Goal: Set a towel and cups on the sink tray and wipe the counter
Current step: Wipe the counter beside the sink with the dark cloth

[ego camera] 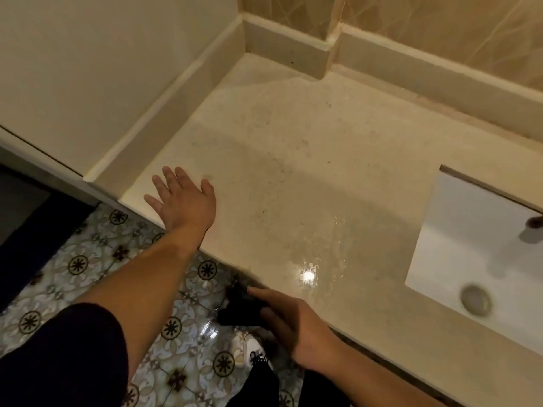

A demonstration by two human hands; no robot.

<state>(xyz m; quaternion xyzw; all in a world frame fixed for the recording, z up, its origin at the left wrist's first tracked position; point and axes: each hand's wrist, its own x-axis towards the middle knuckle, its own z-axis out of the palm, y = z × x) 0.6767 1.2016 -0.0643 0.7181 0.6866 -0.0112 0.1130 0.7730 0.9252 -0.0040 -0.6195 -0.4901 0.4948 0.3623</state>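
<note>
Right hand (296, 327): the grip is partly closed, fingers (258, 293) pressed on a dark cloth (239, 308) at the front edge of the desk (293, 160). The cloth is bunched, part of it lying on the edge and part hanging past it over the floor (88, 259); motion blur hides how firmly it is pinched. Left hand (183, 201): the grip is fully open, fingers spread, palm down flat on the desk near its left front corner, holding nothing. The forearm reaches up from a dark sleeve (64, 356) at lower left.

Desk: a pale speckled stone surface with a wet, glossy patch (311, 271) just beyond the cloth, carrying a bright reflection of a lamp. Scattered dark specks show farther back. A low raised edge (164, 113) borders the left and rear sides, meeting tan tiled wall (440, 33) behind.

Sink (470, 259): a white rectangular basin set into the desk at right, well apart from both hands, with a round metal drain (476, 299) near its front.

Floor: patterned tiles below the desk; a white shoe (254, 351) with dark laces stands beneath the right hand.
</note>
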